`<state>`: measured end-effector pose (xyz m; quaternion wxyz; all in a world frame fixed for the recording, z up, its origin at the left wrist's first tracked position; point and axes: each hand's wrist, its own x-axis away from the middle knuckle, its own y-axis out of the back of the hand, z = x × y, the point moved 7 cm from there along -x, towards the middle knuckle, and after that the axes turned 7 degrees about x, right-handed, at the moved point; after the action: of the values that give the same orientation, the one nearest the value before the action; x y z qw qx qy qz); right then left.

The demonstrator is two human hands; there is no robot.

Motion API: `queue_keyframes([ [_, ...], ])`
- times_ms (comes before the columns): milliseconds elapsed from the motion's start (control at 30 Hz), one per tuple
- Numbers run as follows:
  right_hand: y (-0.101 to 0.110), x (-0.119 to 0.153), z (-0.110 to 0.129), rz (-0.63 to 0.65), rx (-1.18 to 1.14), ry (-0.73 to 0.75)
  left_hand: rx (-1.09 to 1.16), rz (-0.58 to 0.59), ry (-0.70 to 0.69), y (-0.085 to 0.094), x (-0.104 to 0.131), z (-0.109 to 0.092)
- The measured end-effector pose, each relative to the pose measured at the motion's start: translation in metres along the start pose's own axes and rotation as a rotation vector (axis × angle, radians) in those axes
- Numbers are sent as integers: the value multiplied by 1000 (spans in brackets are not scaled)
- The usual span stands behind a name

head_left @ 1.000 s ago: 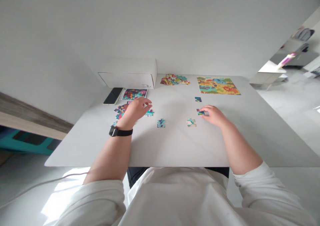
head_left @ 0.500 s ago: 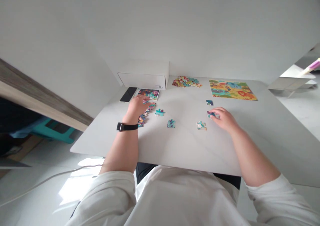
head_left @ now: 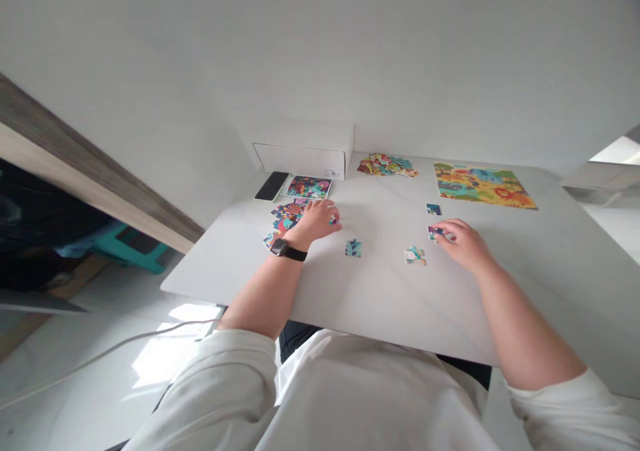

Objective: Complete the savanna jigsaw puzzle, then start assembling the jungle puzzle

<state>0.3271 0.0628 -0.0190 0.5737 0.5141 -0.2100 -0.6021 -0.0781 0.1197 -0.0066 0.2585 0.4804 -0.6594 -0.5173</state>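
My left hand (head_left: 319, 220), with a black watch on its wrist, is curled over a puzzle piece (head_left: 333, 221); only a small coloured bit shows between the fingers. Under and beside that hand spreads a pile of puzzle pieces (head_left: 287, 221). On the right, my right hand (head_left: 465, 243) pinches the edge of a dark purple-blue puzzle piece (head_left: 434, 233) at the table surface. A dark blue piece (head_left: 433, 209) lies just behind it. Between my hands lie a teal leaf-patterned piece (head_left: 353, 248) and a white-and-teal piece (head_left: 415, 255).
At the back left, a white box (head_left: 300, 158) stands behind a phone (head_left: 271, 186) and a colourful picture card (head_left: 309, 187). A second pile of puzzle pieces (head_left: 387, 165) lies against the wall. An animal picture puzzle (head_left: 485, 186) lies flat on the white table (head_left: 380, 304).
My left hand has moved right from the pile onto the teal piece that lay beside it. My right hand stays at the dark piece. The whole view has shifted slightly.
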Motion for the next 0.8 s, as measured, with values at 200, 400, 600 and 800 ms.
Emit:
queue_keyframes([
  [200,0,0,-1,7,4,1,4,32,36,19,7,33],
  [400,2,0,1,-3,7,8,39,-270,561,77,34,125],
  [600,-1,-1,2,27,10,2,-61,-29,775,69,47,169],
  [800,-1,-1,3,28,-2,-5,-56,107,699,63,44,172],
])
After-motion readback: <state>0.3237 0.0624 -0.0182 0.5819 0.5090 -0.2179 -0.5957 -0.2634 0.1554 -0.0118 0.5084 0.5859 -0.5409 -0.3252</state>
